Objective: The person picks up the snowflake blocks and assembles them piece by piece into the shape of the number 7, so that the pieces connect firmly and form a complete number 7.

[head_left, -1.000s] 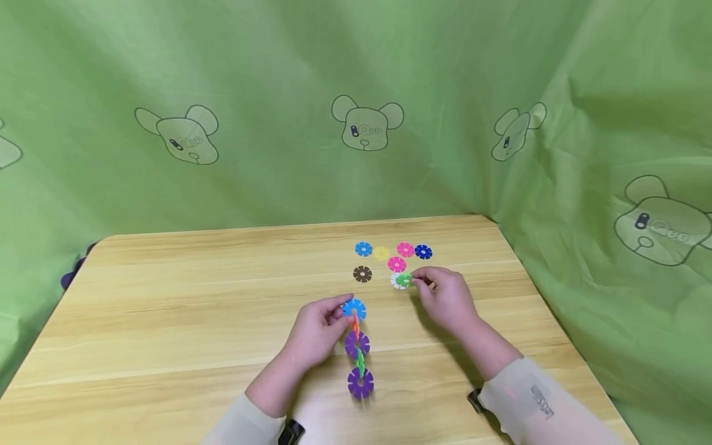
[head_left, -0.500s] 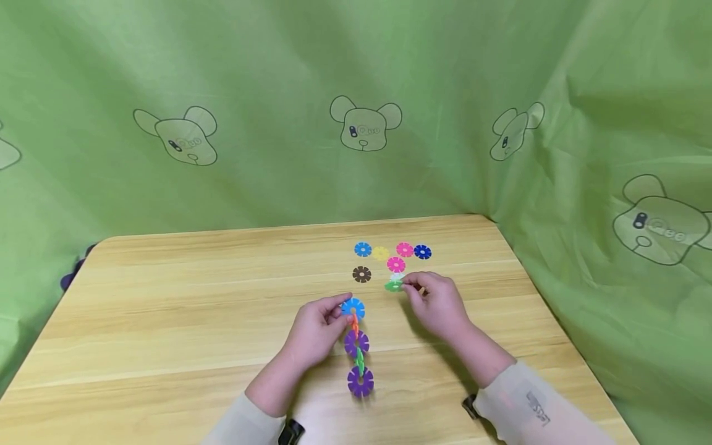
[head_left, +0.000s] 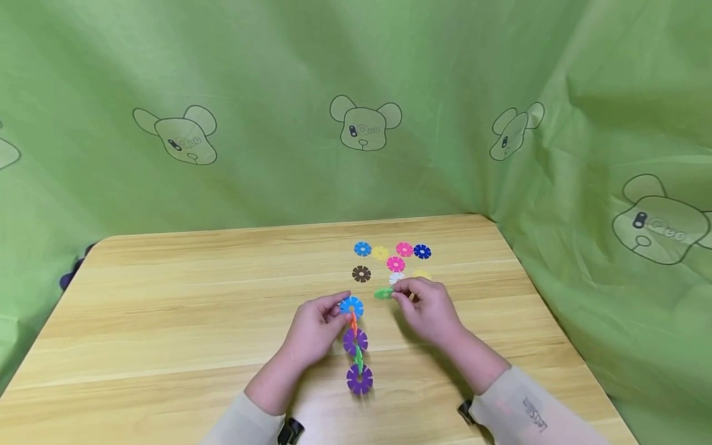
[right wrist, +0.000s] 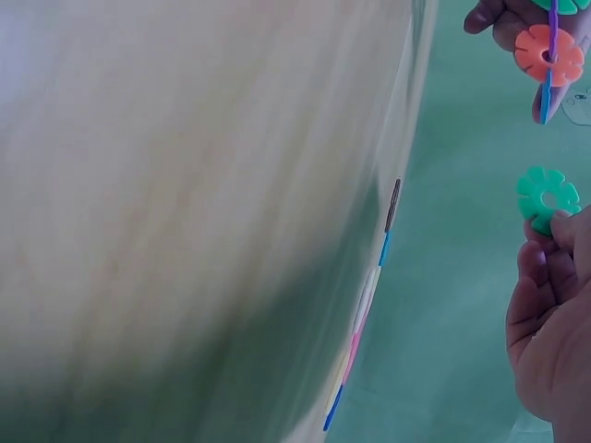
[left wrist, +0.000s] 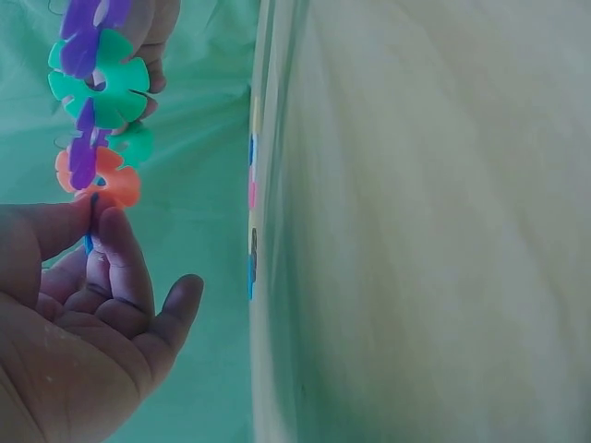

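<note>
My left hand (head_left: 313,330) pinches a light blue notched disc (head_left: 353,301) at the far end of a chain of interlocking discs. From there the chain runs toward me through an orange disc (left wrist: 120,186), a purple disc (head_left: 349,341), a green disc (head_left: 358,358) and a second purple disc (head_left: 360,388). Between thumb and fingertips, my right hand (head_left: 431,312) holds a loose green disc (head_left: 381,294). It lies nearly edge-on in the head view, a short gap to the right of the blue disc. The right wrist view shows that loose disc (right wrist: 536,198) apart from the chain.
Beyond the hands, several flat discs lie on the wooden table (head_left: 194,309): blue (head_left: 358,249), brown (head_left: 356,274), white (head_left: 395,279), dark blue (head_left: 418,251), two pink and two yellow. A green curtain (head_left: 267,179) hangs behind and beside the table.
My right hand has moved left and toward me with the green disc, which has tilted flatter. The white disc shows more, and a yellow disc has come into sight behind the hand. The left hand barely moved.
</note>
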`<state>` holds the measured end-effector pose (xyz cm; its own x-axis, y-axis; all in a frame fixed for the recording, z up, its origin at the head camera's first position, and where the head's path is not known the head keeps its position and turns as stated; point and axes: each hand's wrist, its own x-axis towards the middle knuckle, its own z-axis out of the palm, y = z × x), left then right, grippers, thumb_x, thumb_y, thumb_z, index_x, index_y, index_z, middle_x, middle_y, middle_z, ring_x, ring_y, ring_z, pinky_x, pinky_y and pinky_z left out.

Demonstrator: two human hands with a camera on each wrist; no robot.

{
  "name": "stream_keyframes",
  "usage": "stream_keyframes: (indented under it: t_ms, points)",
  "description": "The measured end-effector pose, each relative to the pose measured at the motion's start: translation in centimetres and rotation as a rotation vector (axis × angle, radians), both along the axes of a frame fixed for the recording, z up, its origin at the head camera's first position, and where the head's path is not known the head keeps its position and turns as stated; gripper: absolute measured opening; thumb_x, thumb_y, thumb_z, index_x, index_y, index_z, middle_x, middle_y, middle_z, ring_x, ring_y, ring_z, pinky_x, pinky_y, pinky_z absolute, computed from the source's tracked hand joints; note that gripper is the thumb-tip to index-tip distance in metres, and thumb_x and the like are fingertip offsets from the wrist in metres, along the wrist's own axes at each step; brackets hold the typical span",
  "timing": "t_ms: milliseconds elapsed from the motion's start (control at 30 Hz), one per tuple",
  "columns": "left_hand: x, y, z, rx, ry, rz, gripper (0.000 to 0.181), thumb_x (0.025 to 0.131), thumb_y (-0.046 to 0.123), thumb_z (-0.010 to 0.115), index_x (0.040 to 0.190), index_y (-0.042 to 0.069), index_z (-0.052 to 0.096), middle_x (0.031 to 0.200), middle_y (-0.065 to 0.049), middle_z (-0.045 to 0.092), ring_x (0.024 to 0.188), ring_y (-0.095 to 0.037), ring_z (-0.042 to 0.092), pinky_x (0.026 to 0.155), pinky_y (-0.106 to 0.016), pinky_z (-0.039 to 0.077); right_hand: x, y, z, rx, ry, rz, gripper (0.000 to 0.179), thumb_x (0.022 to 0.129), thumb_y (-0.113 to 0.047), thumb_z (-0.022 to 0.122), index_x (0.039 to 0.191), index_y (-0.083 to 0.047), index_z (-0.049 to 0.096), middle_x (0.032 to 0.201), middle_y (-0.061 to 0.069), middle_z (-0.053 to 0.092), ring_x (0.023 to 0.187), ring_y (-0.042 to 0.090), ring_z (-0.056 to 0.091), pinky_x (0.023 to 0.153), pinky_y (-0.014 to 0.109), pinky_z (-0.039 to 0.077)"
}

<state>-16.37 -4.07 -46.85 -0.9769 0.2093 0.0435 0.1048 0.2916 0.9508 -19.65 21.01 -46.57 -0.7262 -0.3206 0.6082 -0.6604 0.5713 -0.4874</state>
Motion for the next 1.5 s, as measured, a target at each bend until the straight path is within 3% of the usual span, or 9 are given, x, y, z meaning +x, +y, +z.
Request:
stream_keyframes:
  t_ms: [167,367,800,1500]
  points:
    - [-0.1,0.0,0.0,-0.004,0.009,0.002,0.04,0.096,0.003,0.074,0.136,-0.001,0.068,0.086,-0.002,0.063,0.07,-0.014,0.055,0.057,-0.02,0.048,0.2,-0.3,-0.1,-0.01,0.044,0.05,0.024,0.079,0.017,0.082,0.093,-0.001,0.074,0.085,0.007,0.076,0.067,0.011,0.064,0.06,0.024,0.057]
    - [-0.1,0.0,0.0,-0.002,0.01,0.001,0.04,0.097,0.004,0.074,0.136,-0.002,0.068,0.086,-0.002,0.063,0.07,-0.014,0.054,0.056,-0.02,0.048,0.4,-0.6,-0.2,-0.023,0.016,0.077,0.023,0.08,0.017,0.081,0.092,-0.001,0.074,0.085,0.006,0.075,0.068,0.011,0.064,0.061,0.022,0.057]
    - [-0.1,0.1,0.1,0.005,0.024,0.007,0.04,0.096,0.003,0.074,0.135,-0.001,0.069,0.086,-0.002,0.063,0.07,-0.014,0.055,0.056,-0.02,0.048,0.9,-1.1,-0.2,-0.001,-0.02,0.101,0.019,0.083,0.011,0.082,0.093,-0.003,0.074,0.085,0.003,0.074,0.071,0.008,0.062,0.062,0.022,0.057]
    - [0.0,0.3,0.0,0.045,0.03,-0.003,0.039,0.096,0.001,0.074,0.134,-0.001,0.069,0.086,-0.003,0.064,0.072,-0.015,0.056,0.058,-0.02,0.05,1.2,-1.6,-0.1,-0.01,0.02,0.131,0.019,0.083,0.01,0.082,0.095,-0.004,0.074,0.087,0.003,0.075,0.074,0.011,0.066,0.066,0.025,0.059]
